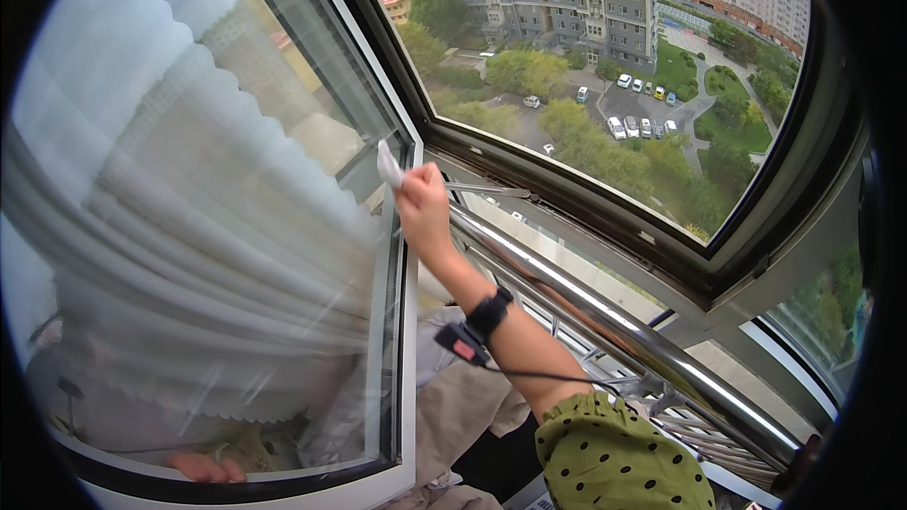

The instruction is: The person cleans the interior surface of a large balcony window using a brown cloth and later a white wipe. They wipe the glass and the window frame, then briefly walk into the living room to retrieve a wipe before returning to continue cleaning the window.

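Observation:
My right hand (423, 207) is closed on a white cloth (389, 164), part of which sticks out of the fist against the glass near the frame's corner. It is at the edge of an open window sash (409, 312), above the metal stay arm (489, 190). A black wrist strap with a small cabled box is on that forearm. My left hand (205, 468) shows only as fingers at the sash's lower edge, seen through the glass pane (234, 283); they seem to rest on the frame. A sheer scalloped curtain shows in the pane.
A polished metal rail (623, 319) runs diagonally beneath my right arm. Beyond it stands the dark window frame (567, 216), with buildings, trees and parked cars far below. Beige fabric (460, 404) lies below the sash, and a wire rack (730, 443) is at lower right.

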Action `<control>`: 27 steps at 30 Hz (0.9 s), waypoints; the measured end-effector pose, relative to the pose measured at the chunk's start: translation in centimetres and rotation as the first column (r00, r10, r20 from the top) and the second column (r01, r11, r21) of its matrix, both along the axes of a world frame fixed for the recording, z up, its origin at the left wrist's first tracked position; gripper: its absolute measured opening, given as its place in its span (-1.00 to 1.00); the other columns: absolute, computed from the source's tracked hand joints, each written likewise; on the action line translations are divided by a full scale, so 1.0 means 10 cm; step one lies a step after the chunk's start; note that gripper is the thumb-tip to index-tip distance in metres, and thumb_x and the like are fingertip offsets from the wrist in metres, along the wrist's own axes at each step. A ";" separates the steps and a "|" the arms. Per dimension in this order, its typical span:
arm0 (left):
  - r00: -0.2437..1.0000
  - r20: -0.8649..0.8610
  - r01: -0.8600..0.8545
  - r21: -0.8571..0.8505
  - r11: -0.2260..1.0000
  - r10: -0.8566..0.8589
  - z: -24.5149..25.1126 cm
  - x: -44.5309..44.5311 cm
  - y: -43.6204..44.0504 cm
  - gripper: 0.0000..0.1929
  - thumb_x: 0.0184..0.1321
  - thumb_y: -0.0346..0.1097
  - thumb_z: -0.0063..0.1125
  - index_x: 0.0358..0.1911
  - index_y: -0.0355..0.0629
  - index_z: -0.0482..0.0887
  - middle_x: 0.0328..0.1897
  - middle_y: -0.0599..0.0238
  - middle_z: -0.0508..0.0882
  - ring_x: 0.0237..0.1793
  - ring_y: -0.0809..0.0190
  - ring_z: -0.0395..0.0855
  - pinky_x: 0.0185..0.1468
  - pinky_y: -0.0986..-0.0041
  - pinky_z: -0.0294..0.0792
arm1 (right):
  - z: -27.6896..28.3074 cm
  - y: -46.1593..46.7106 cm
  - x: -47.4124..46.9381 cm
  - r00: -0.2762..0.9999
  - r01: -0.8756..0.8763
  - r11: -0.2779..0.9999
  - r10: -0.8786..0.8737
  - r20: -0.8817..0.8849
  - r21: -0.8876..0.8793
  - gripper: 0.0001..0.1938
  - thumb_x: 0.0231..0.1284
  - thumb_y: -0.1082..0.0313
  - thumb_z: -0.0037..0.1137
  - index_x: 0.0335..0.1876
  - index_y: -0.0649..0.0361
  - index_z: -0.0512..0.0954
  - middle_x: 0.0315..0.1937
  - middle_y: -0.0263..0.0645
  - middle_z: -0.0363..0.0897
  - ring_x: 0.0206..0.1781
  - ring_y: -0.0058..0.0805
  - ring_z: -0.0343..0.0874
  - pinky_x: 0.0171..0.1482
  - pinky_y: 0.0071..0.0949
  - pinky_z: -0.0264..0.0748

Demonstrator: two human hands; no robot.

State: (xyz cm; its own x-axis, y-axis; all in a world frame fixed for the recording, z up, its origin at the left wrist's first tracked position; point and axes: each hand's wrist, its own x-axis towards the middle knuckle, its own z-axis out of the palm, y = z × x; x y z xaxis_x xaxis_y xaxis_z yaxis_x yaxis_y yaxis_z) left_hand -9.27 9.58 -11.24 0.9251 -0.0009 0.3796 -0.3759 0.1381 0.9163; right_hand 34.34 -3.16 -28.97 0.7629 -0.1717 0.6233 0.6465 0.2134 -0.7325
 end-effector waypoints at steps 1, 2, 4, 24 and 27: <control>0.998 -0.038 -0.058 -0.019 0.998 0.057 -0.02 -0.06 0.03 -0.64 0.47 -0.07 -0.13 0.01 -0.28 0.47 0.01 0.01 0.52 -0.05 -0.01 0.53 0.10 0.09 0.33 | 0.08 0.11 0.37 0.997 0.069 0.998 -0.069 0.019 0.005 -0.98 0.08 0.59 0.09 -0.37 0.37 0.53 -0.34 -0.12 0.42 -0.28 -0.21 0.48 -0.20 -0.33 0.44; 0.997 0.009 -0.079 0.048 0.996 0.079 -0.02 -0.10 0.07 -0.62 0.48 -0.07 -0.15 0.03 -0.29 0.45 0.03 0.00 0.52 -0.03 -0.01 0.53 0.13 0.06 0.32 | 0.18 0.21 0.70 0.996 0.077 0.996 -0.079 -0.052 -0.033 -0.95 0.11 0.55 0.10 -0.36 0.37 0.55 -0.33 -0.08 0.44 -0.27 -0.18 0.49 -0.18 -0.32 0.45; 0.999 0.006 -0.036 0.051 0.998 0.036 -0.05 -0.15 0.12 -0.54 0.50 -0.03 -0.27 0.10 -0.35 0.42 0.12 -0.12 0.52 0.11 -0.08 0.52 0.18 -0.09 0.28 | 0.43 0.31 1.05 0.982 0.102 0.994 -0.097 -0.162 0.025 -0.92 0.17 0.49 0.12 -0.29 0.33 0.59 -0.36 -0.13 0.43 -0.28 -0.25 0.45 -0.18 -0.38 0.41; 0.779 0.257 -0.469 -0.369 0.803 0.573 -0.19 0.30 -0.83 0.14 -0.18 0.75 -0.08 0.14 -0.30 0.50 0.01 -0.08 0.56 -0.11 -0.09 0.52 -0.01 0.06 0.47 | 0.79 0.15 0.69 0.906 -0.156 0.963 0.228 -0.356 0.220 -0.83 0.30 0.52 0.06 -0.08 0.28 0.64 -0.28 -0.23 0.45 -0.20 -0.46 0.44 -0.12 -0.52 0.38; 0.778 0.268 -0.494 -0.300 0.816 0.569 -0.23 0.33 -0.88 0.09 -0.13 0.72 -0.06 0.12 -0.28 0.52 -0.02 -0.03 0.57 -0.11 -0.05 0.50 -0.02 0.07 0.45 | 1.06 -0.20 -0.24 0.912 -0.392 0.907 0.405 -0.069 0.151 -0.82 0.14 0.64 0.04 -0.18 0.25 0.59 -0.30 -0.19 0.40 -0.18 -0.36 0.41 -0.09 -0.48 0.38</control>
State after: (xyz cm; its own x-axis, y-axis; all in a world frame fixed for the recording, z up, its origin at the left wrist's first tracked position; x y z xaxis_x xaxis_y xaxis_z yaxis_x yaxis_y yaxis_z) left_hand -5.94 0.73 -13.52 0.5724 0.5637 0.5954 -0.7168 -0.0086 0.6972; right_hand 31.89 -5.17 -18.33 0.8400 0.0844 0.5360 0.4148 0.5369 -0.7346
